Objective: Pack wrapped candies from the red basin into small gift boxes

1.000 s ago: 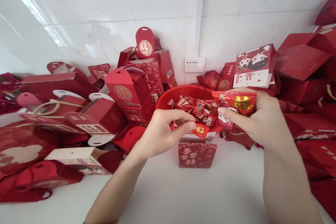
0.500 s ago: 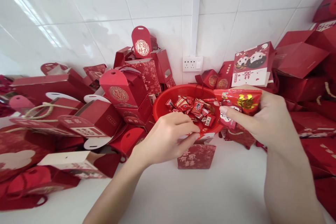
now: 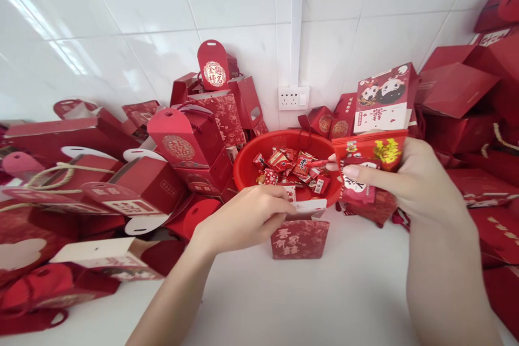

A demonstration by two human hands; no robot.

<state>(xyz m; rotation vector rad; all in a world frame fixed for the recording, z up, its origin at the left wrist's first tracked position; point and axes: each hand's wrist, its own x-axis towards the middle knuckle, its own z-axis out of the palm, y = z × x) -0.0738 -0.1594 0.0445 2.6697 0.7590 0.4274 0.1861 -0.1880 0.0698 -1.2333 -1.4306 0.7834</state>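
Note:
My right hand (image 3: 409, 178) is closed around a few snack packets over the basket's right rim. One is a shiny red packet (image 3: 373, 146) with a gold character; a darker pink-red packet (image 3: 360, 186) with a white label lies under the thumb. My left hand (image 3: 251, 216) has curled fingers at the top left edge of an open red gift box (image 3: 300, 240) with pale characters. Its fingertips are partly hidden, and I cannot tell what they pinch. Behind them stands a red plastic basket (image 3: 243, 167) with several small wrapped candies (image 3: 302, 165).
Red gift boxes (image 3: 182, 138) are stacked along the left and back. More boxes (image 3: 458, 86) pile up on the right, one with cartoon figures (image 3: 383, 94). A wall socket (image 3: 293, 98) sits on the white tiles above the basket. The white tabletop (image 3: 292, 303) lies in front.
My left hand has moved slightly left and back from above the box, uncovering more of its top and front. My right hand has tilted the packets a little, showing more of their fronts.

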